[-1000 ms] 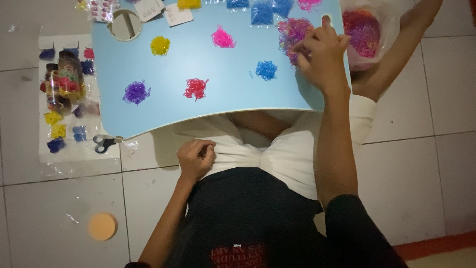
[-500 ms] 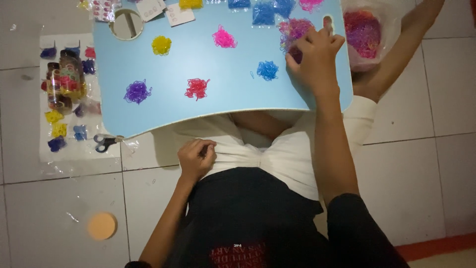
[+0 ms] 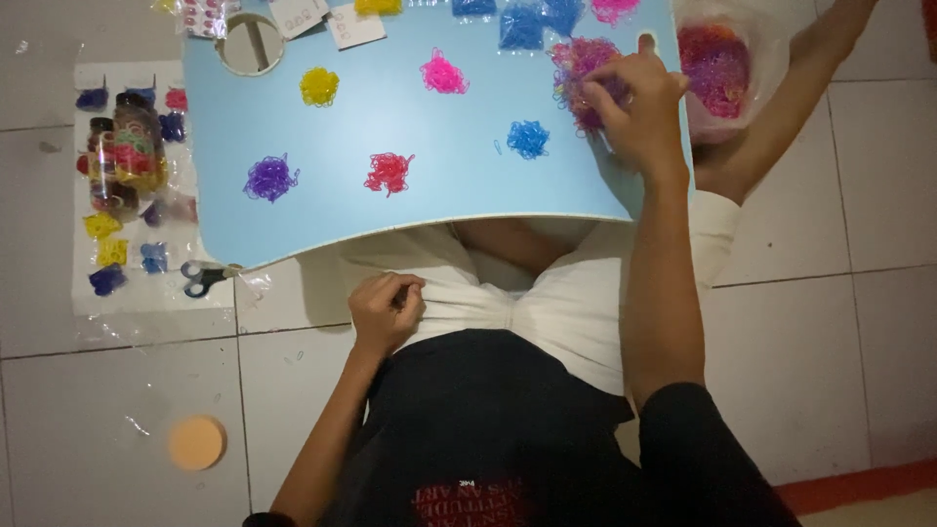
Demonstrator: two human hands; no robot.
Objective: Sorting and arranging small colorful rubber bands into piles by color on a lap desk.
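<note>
1. Both hands are apart: my right hand (image 3: 634, 102) rests fingers-down on the mixed-colour heap of small rubber bands (image 3: 584, 70) near the far right corner of the blue lap desk (image 3: 322, 220), pinching into it; whether a band is actually held, I cannot tell. My left hand (image 3: 387, 310) is curled loosely against the white cloth (image 3: 547, 312) in my lap, off the desk.
2. Judging risk: my wrist sits close to the blue pile (image 3: 528, 138), so a drag could smear it into the mixed heap.
3. Sorted piles are loose: yellow (image 3: 319, 86), pink (image 3: 444, 73), red (image 3: 389, 173), purple (image 3: 269, 179); a desk tilt could slide them together.
4. Beyond the right edge, an open clear bag of mixed bands (image 3: 720, 60) could tip over.
5. At the far edge lie two small white cards (image 3: 327, 18).
6. Left of the desk, clear packets (image 3: 102, 256) of yellow and blue bands lie on plastic sheeting with a jar (image 3: 125, 156) and scissors (image 3: 203, 278).
</note>
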